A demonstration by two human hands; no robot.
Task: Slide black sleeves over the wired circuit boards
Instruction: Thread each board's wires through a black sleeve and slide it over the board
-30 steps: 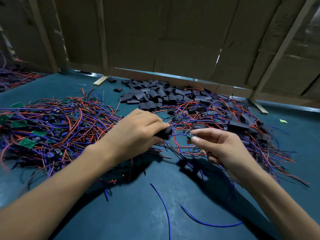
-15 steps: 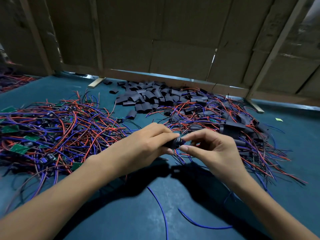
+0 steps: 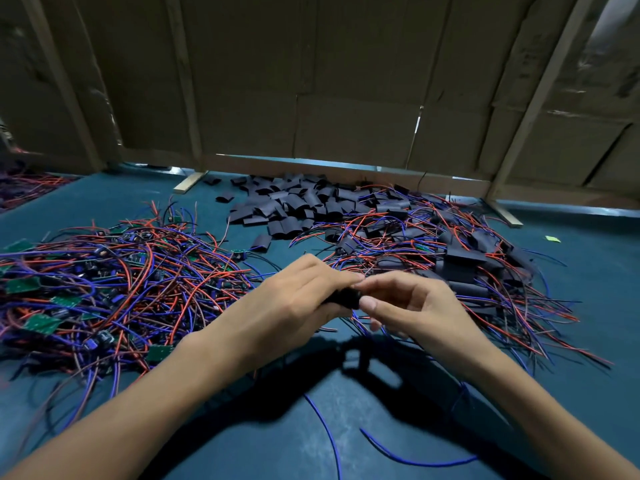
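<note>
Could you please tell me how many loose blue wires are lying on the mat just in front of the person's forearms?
2. One blue wire runs between the forearms toward the near edge; the other blue wire curves to its right, under the right forearm. Arms may hide more.

Both hands (image 3: 349,299) on black sleeve (image 3: 341,299) (pinched)

hands (image 3: 294,299): 2 | loose blue wires (image 3: 415,460): 2 | sleeves (image 3: 298,206), boards (image 3: 22,285): too many to count

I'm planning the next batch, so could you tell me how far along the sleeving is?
Done: a pile of sleeved boards lies on the right. In hand: the left hand and right hand pinch one black sleeve. Left: the big tangle of bare boards and the loose sleeves.
</note>
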